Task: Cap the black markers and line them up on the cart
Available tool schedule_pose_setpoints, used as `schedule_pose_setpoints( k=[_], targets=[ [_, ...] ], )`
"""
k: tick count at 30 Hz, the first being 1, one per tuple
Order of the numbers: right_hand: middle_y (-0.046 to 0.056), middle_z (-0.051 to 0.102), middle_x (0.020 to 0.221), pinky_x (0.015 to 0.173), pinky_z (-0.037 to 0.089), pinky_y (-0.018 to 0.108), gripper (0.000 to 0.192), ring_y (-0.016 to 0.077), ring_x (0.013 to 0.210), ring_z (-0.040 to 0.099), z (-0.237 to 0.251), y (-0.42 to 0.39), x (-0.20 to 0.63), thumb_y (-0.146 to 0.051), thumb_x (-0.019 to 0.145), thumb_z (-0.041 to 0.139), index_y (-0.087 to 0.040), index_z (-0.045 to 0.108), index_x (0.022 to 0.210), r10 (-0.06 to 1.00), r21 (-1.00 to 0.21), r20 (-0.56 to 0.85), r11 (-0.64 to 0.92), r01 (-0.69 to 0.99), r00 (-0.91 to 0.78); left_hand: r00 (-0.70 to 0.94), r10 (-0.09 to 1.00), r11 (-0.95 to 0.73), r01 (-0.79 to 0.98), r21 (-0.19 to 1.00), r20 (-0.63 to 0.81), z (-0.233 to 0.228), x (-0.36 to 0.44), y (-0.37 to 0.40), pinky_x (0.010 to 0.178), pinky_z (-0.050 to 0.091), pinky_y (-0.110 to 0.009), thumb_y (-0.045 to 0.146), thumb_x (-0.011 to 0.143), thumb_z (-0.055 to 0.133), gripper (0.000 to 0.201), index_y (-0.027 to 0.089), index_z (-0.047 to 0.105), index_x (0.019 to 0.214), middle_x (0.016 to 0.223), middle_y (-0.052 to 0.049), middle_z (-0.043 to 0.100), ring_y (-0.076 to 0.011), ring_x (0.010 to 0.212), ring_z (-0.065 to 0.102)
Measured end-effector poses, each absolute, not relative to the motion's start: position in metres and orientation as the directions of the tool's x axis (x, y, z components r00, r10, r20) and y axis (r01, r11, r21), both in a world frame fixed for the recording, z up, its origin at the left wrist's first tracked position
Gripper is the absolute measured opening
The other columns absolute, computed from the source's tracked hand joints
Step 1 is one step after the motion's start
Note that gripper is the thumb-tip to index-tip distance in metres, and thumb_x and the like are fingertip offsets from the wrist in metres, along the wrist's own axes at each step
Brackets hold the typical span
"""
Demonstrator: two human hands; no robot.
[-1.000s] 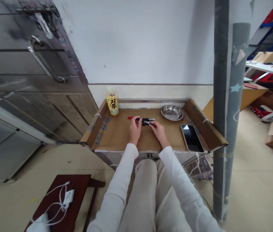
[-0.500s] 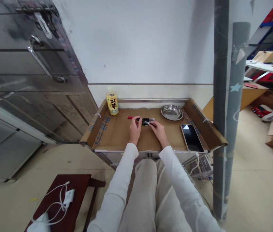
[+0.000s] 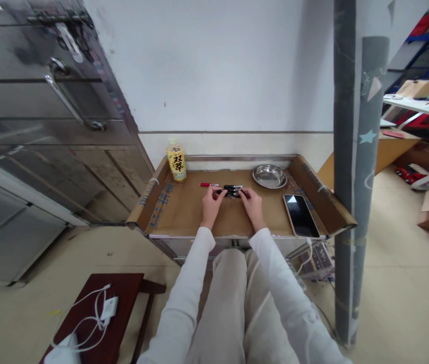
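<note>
I see both arms stretched forward in white sleeves, left hand [image 3: 211,200] and right hand [image 3: 253,200] side by side, palms down, fingertips curled inward toward each other.

Black pens [image 3: 231,190] lie bunched on the cardboard [image 3: 184,212].

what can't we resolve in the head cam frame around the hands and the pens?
Head view only:
- black pens: too small to count; ends hidden by fingertips.
- left hand, right hand: grip hidden by their own backs.
- red pen: cap state too small to tell.
- phone: screen content unreadable.
</note>
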State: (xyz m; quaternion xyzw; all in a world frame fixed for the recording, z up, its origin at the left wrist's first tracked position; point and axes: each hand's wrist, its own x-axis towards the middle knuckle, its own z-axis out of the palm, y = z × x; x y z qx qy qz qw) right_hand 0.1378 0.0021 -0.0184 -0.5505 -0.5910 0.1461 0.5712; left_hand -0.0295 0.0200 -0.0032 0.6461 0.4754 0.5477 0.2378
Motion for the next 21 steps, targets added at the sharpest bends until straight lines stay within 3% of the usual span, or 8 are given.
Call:
schedule_pose_setpoints(
  k=[3,7,15,21],
  targets=[
    [0.011,0.072,0.095,0.083,0.052,0.035,0.034,0.0223,0.086,0.067,-0.019,0.003,0.139,-0.046,0.091,0.05,-0.017,0.067,0.097,0.803,-0.787,0.531,0.349,0.509,0.271,0.149,0.901,-0.432,0.412,0.802,0.408,-0.004,-0.029,0.019,0.067,0.045,-0.025,0.042,0.082,0.07,0.025,0.02,0.06,0.088,0.077,0.001,0.063,-0.0126,0.067,0.057],
    [0.012,0.071,0.095,0.084,0.052,0.036,0.035,0.0226,0.087,0.066,-0.019,0.003,0.137,-0.045,0.093,0.048,-0.017,0.068,0.097,0.794,-0.757,0.557,0.366,0.541,0.242,0.304,0.872,-0.49,0.514,0.704,0.384,-0.009,-0.027,0.021,0.072,0.046,-0.027,0.034,0.079,0.074,0.021,0.019,0.06,0.08,0.083,0.001,0.059,-0.0138,0.073,0.057],
    [0.01,0.068,0.099,0.089,0.05,0.037,0.028,0.0226,0.094,0.062,-0.019,-0.008,0.136,-0.036,0.097,0.044,-0.02,0.067,0.102,0.81,-0.605,0.584,0.396,0.69,0.047,0.223,0.894,-0.446,0.527,0.724,0.389,-0.019,-0.023,0.028,0.081,0.05,-0.031,0.02,0.083,0.069,0.018,0.019,0.057,0.096,0.093,-0.002,0.058,-0.0159,0.083,0.06],
    [0.009,0.065,0.1,0.088,0.049,0.037,0.022,0.0231,0.095,0.06,-0.02,-0.016,0.135,-0.027,0.097,0.046,-0.021,0.067,0.1,0.843,-0.511,0.535,0.379,0.771,-0.061,0.199,0.899,-0.434,0.522,0.734,0.39,-0.018,-0.023,0.028,0.084,0.05,-0.032,0.016,0.084,0.066,0.014,0.018,0.055,0.093,0.094,-0.003,0.059,-0.0163,0.085,0.06]
  ],
)
